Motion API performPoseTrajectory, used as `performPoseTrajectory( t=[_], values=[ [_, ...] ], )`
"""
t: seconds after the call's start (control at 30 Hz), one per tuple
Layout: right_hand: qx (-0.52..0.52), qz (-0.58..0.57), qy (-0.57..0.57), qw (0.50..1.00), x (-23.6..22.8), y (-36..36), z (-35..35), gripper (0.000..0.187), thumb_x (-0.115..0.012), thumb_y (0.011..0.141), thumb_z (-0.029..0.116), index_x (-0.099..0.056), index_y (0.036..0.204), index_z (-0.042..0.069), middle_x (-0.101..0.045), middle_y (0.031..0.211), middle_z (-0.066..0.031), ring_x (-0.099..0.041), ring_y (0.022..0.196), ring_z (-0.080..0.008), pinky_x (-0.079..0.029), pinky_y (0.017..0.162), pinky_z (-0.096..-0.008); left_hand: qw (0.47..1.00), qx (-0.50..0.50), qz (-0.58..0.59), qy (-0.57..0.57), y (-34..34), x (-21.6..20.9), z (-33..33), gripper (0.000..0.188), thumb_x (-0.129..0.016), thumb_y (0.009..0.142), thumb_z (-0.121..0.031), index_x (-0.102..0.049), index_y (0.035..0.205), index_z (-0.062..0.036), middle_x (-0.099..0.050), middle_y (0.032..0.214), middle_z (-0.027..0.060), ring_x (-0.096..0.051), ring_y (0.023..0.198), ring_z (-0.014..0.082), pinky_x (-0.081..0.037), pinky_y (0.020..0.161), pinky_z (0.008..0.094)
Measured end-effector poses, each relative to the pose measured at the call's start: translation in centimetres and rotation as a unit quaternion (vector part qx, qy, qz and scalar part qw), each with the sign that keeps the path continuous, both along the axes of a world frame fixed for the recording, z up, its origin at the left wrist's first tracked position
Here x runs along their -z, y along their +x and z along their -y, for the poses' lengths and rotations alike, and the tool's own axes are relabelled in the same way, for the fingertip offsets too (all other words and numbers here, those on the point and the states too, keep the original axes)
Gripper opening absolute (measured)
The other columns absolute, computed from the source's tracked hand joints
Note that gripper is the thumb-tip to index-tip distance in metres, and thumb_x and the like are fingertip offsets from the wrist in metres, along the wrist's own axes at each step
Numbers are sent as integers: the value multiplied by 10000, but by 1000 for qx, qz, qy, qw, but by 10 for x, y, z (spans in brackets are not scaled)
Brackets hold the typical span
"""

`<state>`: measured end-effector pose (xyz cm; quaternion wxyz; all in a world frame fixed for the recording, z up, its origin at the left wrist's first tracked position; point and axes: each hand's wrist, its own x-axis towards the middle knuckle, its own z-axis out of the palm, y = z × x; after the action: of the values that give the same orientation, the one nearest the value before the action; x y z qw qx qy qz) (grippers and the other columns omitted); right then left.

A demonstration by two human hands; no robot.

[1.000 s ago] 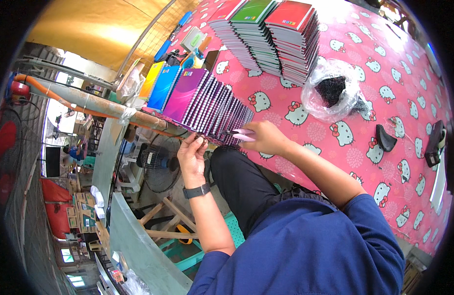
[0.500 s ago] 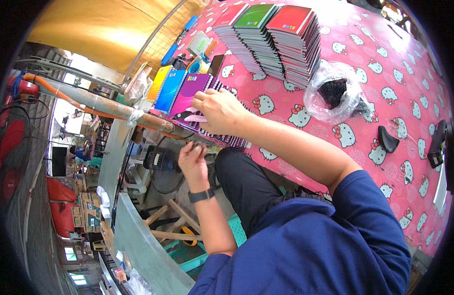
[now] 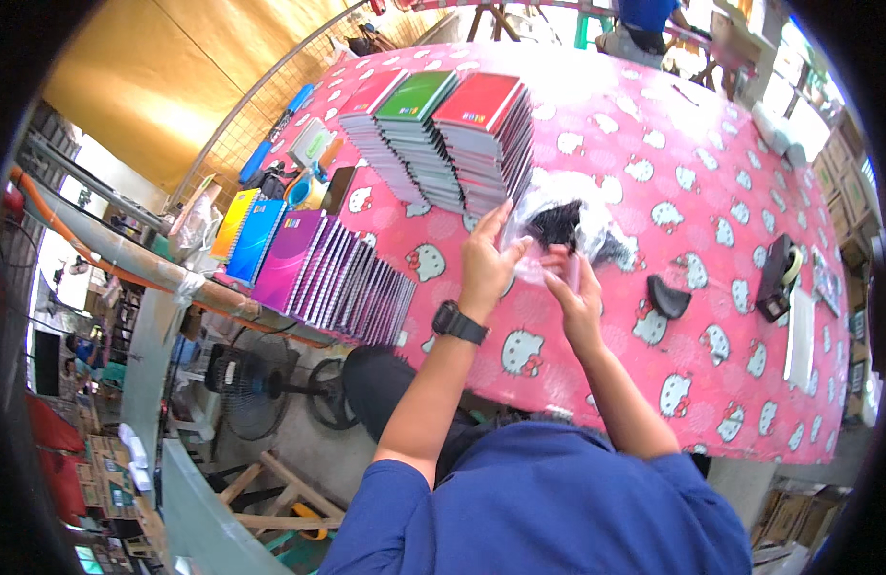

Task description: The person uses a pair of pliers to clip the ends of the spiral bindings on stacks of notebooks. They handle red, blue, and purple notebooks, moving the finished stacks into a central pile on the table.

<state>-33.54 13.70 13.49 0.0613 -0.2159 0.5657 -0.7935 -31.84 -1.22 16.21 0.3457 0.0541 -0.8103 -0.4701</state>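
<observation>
A clear plastic bag (image 3: 596, 206) stands rolled open on the pink table, with a tangle of thin black pieces (image 3: 556, 226) inside. My left hand (image 3: 486, 261), wearing a black watch, has its fingers and thumb closed on the near-left rim of this bag. At the bag's near side is my right hand (image 3: 579, 302), fingers curled round a pink-handled tool (image 3: 572, 274); its working end is hidden. To the left, a row of purple spiral notebooks (image 3: 342, 278) lines the table edge. Tall stacks of spiral notebooks with red covers (image 3: 477, 101) and green covers (image 3: 416, 96) rise beyond.
Yellow and blue notebooks (image 3: 257, 240) lean beside the purple row. A cup (image 3: 306, 192) and small tools stand behind them. Right of the bag lie a black curved piece (image 3: 668, 297) and a tape dispenser (image 3: 777, 278). A fan (image 3: 251, 383) stands below the table's left edge.
Both hands have moved right, from the purple notebooks to the plastic bag. The left hand has come up from below the table edge to the bag's rim. The view has shifted right.
</observation>
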Motion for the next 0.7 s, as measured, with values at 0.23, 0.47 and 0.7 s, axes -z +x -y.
performPoseTrajectory(
  t=[0.23, 0.47, 0.7],
  values=[
    [-138, 78, 64, 985, 16, -31, -8, 402, -645, 834, 180, -522, 1173, 1, -607, 948, -56, -560, 872, -125, -449, 795, -274, 891, -330, -301, -83, 120, -41, 30, 497, -450, 924, -294, -372, 1328, -16, -352, 1400, 157, -359, 1277, 273, -297, 1035, 435],
    [-244, -136, 29, 960, -64, -26, 196, 565, -711, 785, 381, -542, 1184, 19, -594, 918, -53, -539, 814, -131, -438, 730, -284, 875, -372, -288, 115, 147, -1, 159, 669, -304, 939, -594, -265, 1394, -105, -274, 1413, 126, -302, 1301, 253, -259, 1087, 429],
    [-249, -135, 31, 958, -68, -4, 244, 541, -731, 765, 419, -550, 1082, 20, -598, 844, -66, -559, 797, -160, -450, 724, -304, 898, -337, -264, 100, 131, -16, 172, 609, -228, 960, -563, -370, 1243, -43, -300, 1276, 146, -315, 1245, 264, -273, 1067, 448]
  ],
)
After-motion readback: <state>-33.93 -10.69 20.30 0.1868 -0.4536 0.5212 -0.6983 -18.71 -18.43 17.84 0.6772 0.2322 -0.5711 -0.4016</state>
